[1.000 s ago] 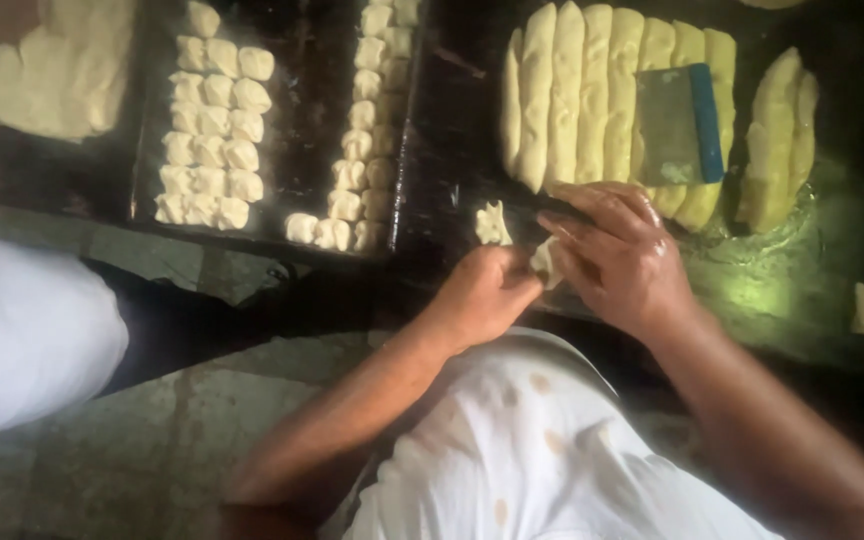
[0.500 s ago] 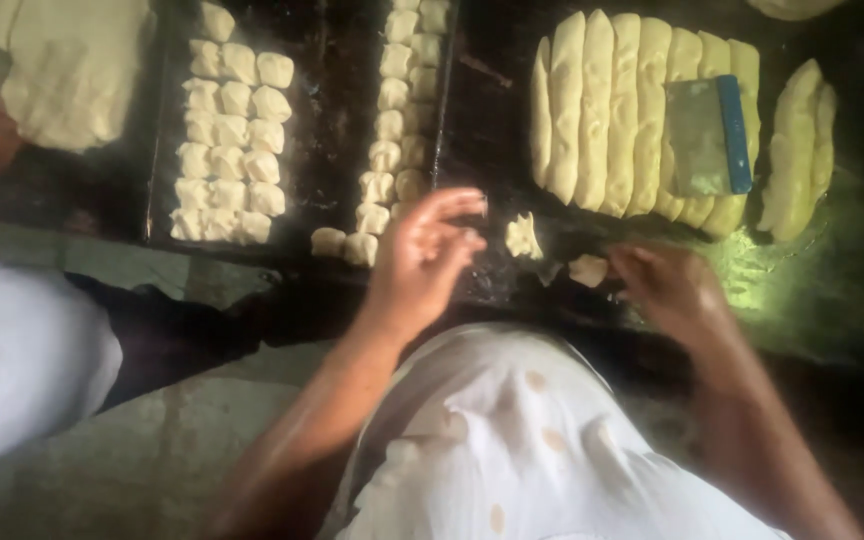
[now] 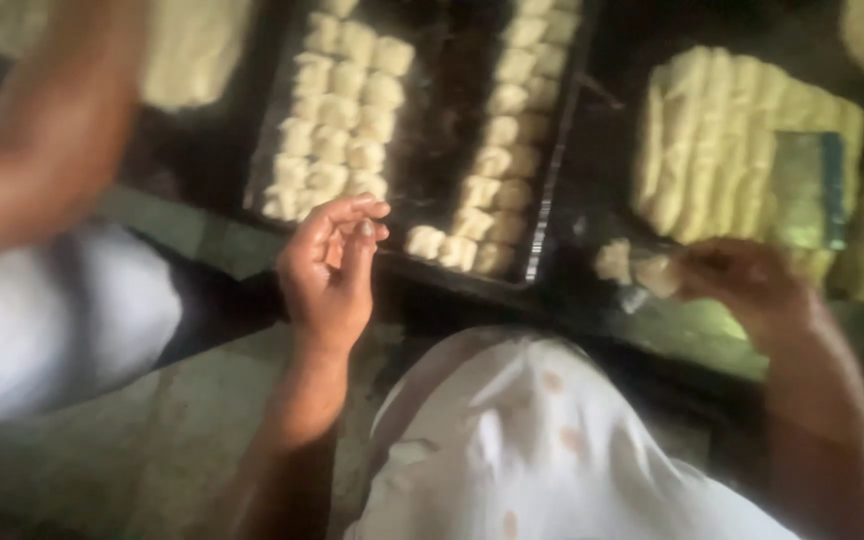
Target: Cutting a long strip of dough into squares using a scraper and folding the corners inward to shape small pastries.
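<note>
Hovering near the dark metal baking tray (image 3: 552,190), your left hand (image 3: 327,270) is empty, fingers loosely curled. Your right hand (image 3: 752,285) seems to pinch a small pale dough piece (image 3: 657,273), just beside another pale dough lump (image 3: 614,260).

I sit over a worn, mottled grey-green stone floor (image 3: 132,470) that fills the near left. Beyond my knees lies a dark, nearly black work surface (image 3: 602,160), stretching across the far side from left to right. The light is dim and soft, with a greenish sheen on the surface at the right.
</note>
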